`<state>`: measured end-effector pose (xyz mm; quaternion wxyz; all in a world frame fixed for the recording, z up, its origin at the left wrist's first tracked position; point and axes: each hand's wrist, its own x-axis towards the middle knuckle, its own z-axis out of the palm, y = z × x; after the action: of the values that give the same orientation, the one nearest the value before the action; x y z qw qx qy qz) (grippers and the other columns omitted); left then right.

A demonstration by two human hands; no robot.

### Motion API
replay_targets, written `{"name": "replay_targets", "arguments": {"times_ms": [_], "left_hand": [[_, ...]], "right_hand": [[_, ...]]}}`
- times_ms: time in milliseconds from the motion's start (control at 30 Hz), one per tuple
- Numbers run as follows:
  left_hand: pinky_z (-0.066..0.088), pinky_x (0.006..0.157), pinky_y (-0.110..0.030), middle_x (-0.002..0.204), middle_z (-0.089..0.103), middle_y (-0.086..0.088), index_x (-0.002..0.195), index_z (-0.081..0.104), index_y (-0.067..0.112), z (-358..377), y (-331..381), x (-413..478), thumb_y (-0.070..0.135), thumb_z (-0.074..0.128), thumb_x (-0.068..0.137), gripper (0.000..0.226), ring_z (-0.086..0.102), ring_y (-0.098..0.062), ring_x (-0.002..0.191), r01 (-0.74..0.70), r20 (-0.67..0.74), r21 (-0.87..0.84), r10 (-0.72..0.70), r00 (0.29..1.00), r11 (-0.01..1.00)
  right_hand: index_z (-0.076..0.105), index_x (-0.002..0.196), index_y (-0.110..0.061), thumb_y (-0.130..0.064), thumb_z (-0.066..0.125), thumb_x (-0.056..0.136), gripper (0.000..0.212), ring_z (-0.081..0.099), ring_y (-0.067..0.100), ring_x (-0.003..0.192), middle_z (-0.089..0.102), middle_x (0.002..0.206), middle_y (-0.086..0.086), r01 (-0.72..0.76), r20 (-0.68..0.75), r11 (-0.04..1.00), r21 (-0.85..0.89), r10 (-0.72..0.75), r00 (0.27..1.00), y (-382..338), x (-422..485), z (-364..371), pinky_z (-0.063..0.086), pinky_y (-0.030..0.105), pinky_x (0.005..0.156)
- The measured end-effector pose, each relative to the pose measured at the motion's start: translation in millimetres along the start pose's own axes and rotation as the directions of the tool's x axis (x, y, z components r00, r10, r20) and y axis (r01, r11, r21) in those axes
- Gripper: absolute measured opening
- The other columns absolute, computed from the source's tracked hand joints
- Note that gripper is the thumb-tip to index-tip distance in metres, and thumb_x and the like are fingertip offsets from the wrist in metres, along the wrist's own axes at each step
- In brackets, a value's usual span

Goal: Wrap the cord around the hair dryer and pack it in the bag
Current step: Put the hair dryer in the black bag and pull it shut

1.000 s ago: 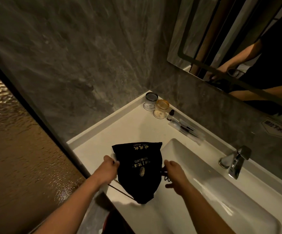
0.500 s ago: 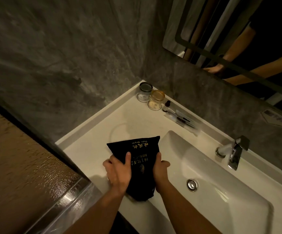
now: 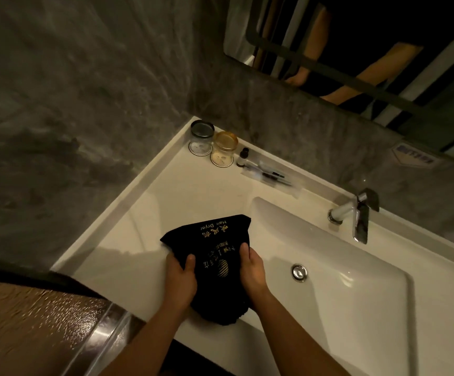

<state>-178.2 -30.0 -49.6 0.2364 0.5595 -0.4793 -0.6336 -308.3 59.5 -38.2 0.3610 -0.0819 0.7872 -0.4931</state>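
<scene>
While your left hand (image 3: 181,278) cups the left flank of the black bag (image 3: 215,264), thumb pressed on its face, the bag lies on the counter (image 3: 144,226) at its front edge, just beside the basin (image 3: 337,270), long axis running from you toward the back wall; both hands sit equally near, so either can lift it. Gold lettering reads "Hair Dryer"; the rest is illegible. Your right hand (image 3: 251,270) clasps the right flank, fingers curled against the cloth

Black bag (image 3: 215,256) lies on the white counter (image 3: 144,229); left hand (image 3: 179,280) and right hand (image 3: 253,270) grip its sides
</scene>
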Motion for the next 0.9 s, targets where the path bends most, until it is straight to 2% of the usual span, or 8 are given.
{"name": "replay_targets", "arguments": {"times_ms": [233,367,533,600,700,800,833,900], "left_hand": [[0.047,0.1,-0.038,0.126,0.061,-0.007,0.136,0.046,0.011,37.0,14.4,-18.6,0.014,0.053,0.1,0.036,0.06,-0.021,0.117,-0.147,0.242,0.078,0.124,0.962,0.986],[0.049,0.102,-0.042,0.13,0.061,-0.004,0.139,0.043,0.017,81.2,20.2,-44.6,0.025,0.054,0.1,0.042,0.06,-0.019,0.118,-0.22,0.379,0.095,0.169,0.91,0.971],[0.05,0.081,-0.021,0.114,0.06,0.012,0.14,0.04,0.018,144.5,21.1,-103.3,0.026,0.051,0.101,0.041,0.062,-0.009,0.108,-0.276,0.527,0.084,0.192,0.828,0.957],[0.05,0.083,-0.023,0.118,0.061,0.004,0.14,0.04,0.016,172.5,17.6,-132.4,0.025,0.051,0.102,0.041,0.062,-0.011,0.107,-0.287,0.57,0.093,0.186,0.801,0.953],[0.051,0.092,-0.033,0.127,0.062,-0.003,0.141,0.041,0.017,214.5,6.7,-175.7,0.025,0.051,0.102,0.041,0.063,-0.016,0.112,-0.295,0.621,0.092,0.177,0.763,0.951],[0.052,0.093,-0.033,0.126,0.062,-0.003,0.141,0.041,0.017,255.0,-6.8,-220.1,0.023,0.05,0.102,0.04,0.063,-0.013,0.11,-0.288,0.651,0.072,0.174,0.738,0.955],[0.052,0.09,-0.03,0.124,0.062,-0.002,0.14,0.041,0.016,267.9,-11.2,-234.5,0.022,0.05,0.102,0.039,0.062,-0.009,0.107,-0.281,0.661,0.067,0.168,0.731,0.957],[0.052,0.091,-0.031,0.124,0.062,-0.003,0.14,0.041,0.016,293.5,-21.5,-259.7,0.022,0.049,0.103,0.039,0.063,-0.008,0.106,-0.26,0.683,0.065,0.147,0.716,0.963]], "right_hand": [[0.066,0.116,-0.022,-0.053,0.036,0.104,0.044,0.068,0.014,0.107,0.073,0.113,-0.001,0.077,-0.161,0.992,0.101,-0.06,0.985,5.7,-20.2,-55.8,0.054,0.039,0.097],[0.065,0.121,-0.023,-0.058,0.036,0.102,0.049,0.069,0.017,0.11,0.074,0.115,0.002,0.124,-0.263,0.978,0.166,-0.077,0.962,17.2,-34.3,-109.3,0.054,0.045,0.1],[0.064,0.124,-0.026,-0.063,0.035,0.1,0.052,0.068,0.016,0.112,0.073,0.119,-0.001,0.137,-0.383,0.967,0.216,-0.045,0.923,38.0,-59.6,-189.5,0.053,0.046,0.103],[0.063,0.122,-0.022,-0.064,0.033,0.1,0.056,0.067,0.018,0.111,0.071,0.117,0.001,0.151,-0.429,0.964,0.218,-0.044,0.902,49.7,-73.9,-227.7,0.053,0.046,0.101],[0.059,0.116,-0.014,-0.056,0.033,0.104,0.051,0.066,0.02,0.104,0.068,0.111,0.007,0.144,-0.476,0.958,0.25,-0.009,0.879,72.5,-93.1,-287.1,0.054,0.039,0.093],[0.054,0.092,-0.015,-0.05,0.033,0.104,0.042,0.058,0.017,0.079,0.064,0.091,0.004,0.152,-0.5,0.962,0.228,-0.018,0.866,95.2,-109.5,-342.9,0.05,0.032,0.068],[0.052,0.089,-0.018,-0.049,0.033,0.104,0.039,0.054,0.015,0.077,0.062,0.088,0.002,0.153,-0.514,0.965,0.211,-0.023,0.858,103.3,-114.1,-361.6,0.046,0.03,0.066],[0.059,0.093,-0.018,-0.055,0.032,0.103,0.047,0.061,0.018,0.083,0.069,0.098,0.004,0.17,-0.539,0.965,0.197,-0.039,0.842,113.8,-127.5,-396.6,0.049,0.035,0.073]]}}
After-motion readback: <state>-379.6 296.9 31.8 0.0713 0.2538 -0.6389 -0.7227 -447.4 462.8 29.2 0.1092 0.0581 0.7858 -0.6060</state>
